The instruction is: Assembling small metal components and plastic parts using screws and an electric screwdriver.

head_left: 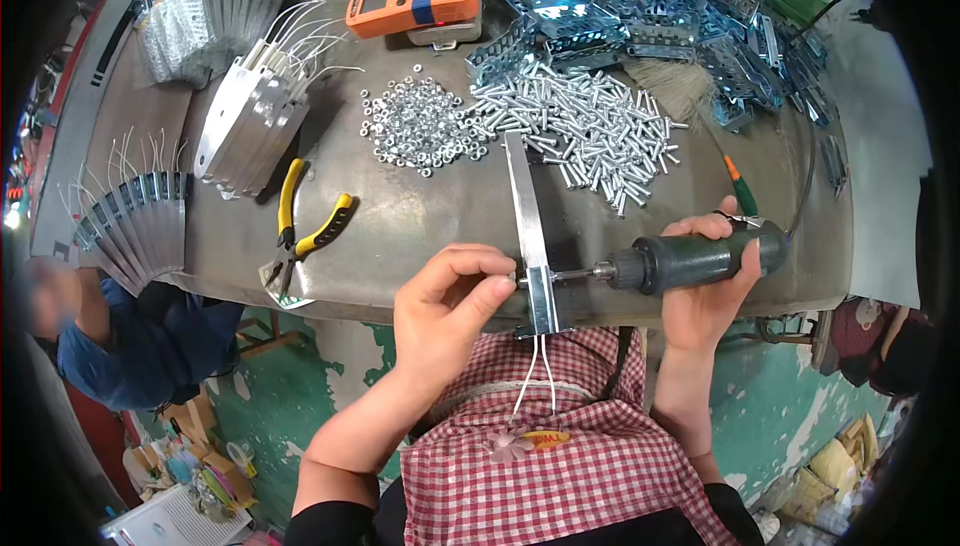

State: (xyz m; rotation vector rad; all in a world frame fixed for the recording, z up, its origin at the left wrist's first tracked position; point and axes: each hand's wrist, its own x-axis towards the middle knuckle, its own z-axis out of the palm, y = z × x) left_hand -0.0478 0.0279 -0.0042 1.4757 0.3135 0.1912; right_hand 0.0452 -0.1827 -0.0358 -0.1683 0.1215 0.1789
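Note:
My right hand (707,321) is wrapped round a dark green electric screwdriver (675,264) lying sideways. Its thin bit (573,274) points left and meets the side of a shiny metal bracket (541,306). The bracket sits round the near end of a long, flat silver strip (527,201), which lies over the table edge. Two white wires (531,378) hang from that end toward my checked apron. On the bracket's left side, my left hand (447,306) is closed in a pinch of thumb and forefinger. What is between those fingertips is mostly hidden.
Beyond lie a pile of nuts (415,124), a heap of screws (590,126) and many bluish metal brackets (640,11). Yellow-black pliers (290,236) rest at left, near stacked wired strips (255,121). An orange meter (415,1) stands behind. Another person (150,336) sits at far left.

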